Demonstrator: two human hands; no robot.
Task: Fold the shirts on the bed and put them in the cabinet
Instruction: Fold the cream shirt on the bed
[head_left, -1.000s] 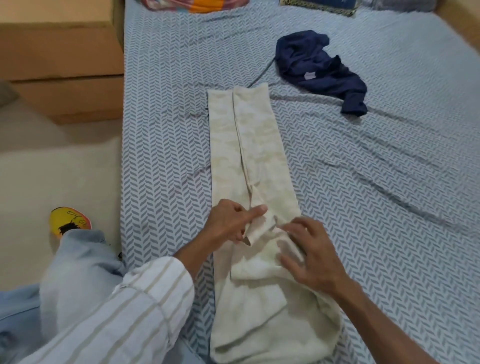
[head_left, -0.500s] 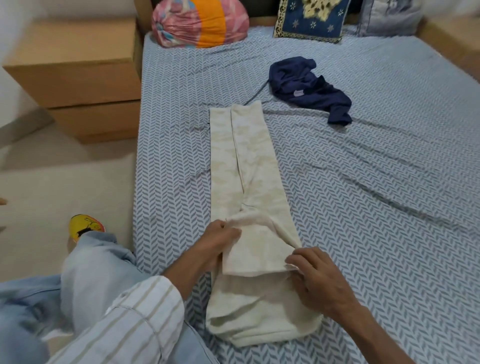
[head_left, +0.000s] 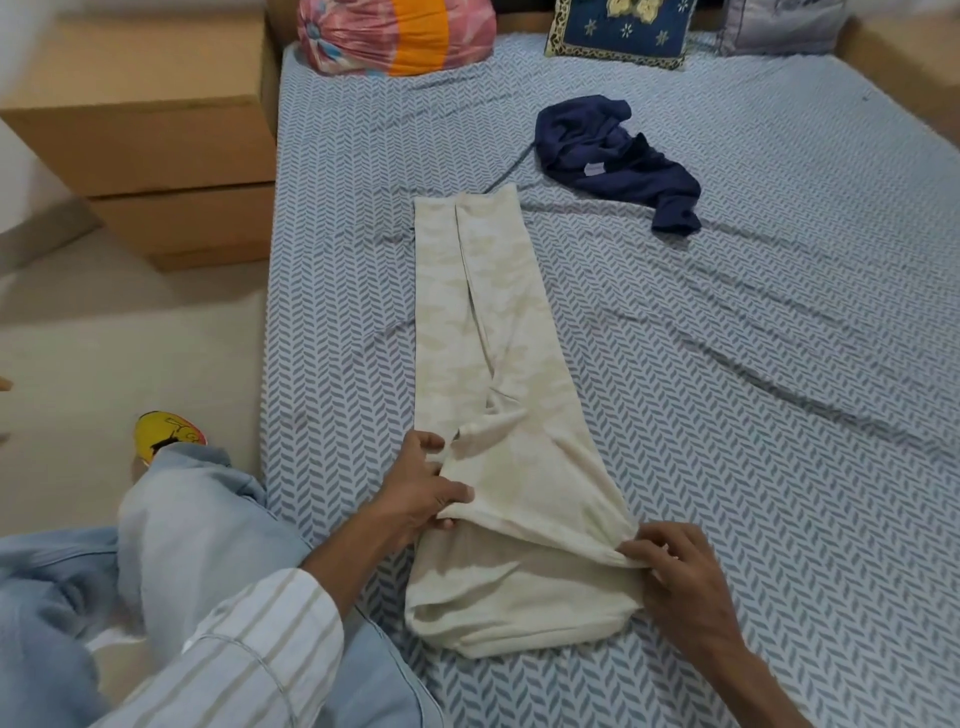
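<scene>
Fingers (head_left: 441, 499) of the left hand (head_left: 415, 493) curl round the left edge of a raised fold of the cream, faintly camouflage-patterned cotton shirt (head_left: 488, 322), thumb on top & other digits tucked under the cloth; fingers (head_left: 636, 553) of the right hand (head_left: 680, 587) pinch the same fold at its right corner, thumb & forefinger closed on the fabric, remaining digits loosely bent above it; btwn the two hands the near part of the shirt is lifted off its lower layers, casting a shadow on the cream cloth beneath; rest of the shirt lies flat as a long narrow strip running away from the person, its side panels already folded in lengthwise so a seam runs up the middle; it sits on the bed w/ a blue-and-white herringbone sheet (head_left: 753, 415), nearer the left edge than the right; left forearm comes out of a white sleeve w/ beige stripes (head_left: 249, 654); right forearm is bare; light-blue denim knee (head_left: 197, 519) rests at the bed's left edge; a crumpled navy-blue shirt (head_left: 618, 161) lies beyond the cream one, up & to the right, apart from it; at the bed head: a pink-and-orange bundle (head_left: 395, 36), a dark-blue cushion w/ gold trim (head_left: 618, 31), a grey pillow (head_left: 779, 26); a light-brown wooden drawer unit (head_left: 156, 150) stands left of the bed; a yellow object (head_left: 166, 431) lies on the pale floor near the knee.
</scene>
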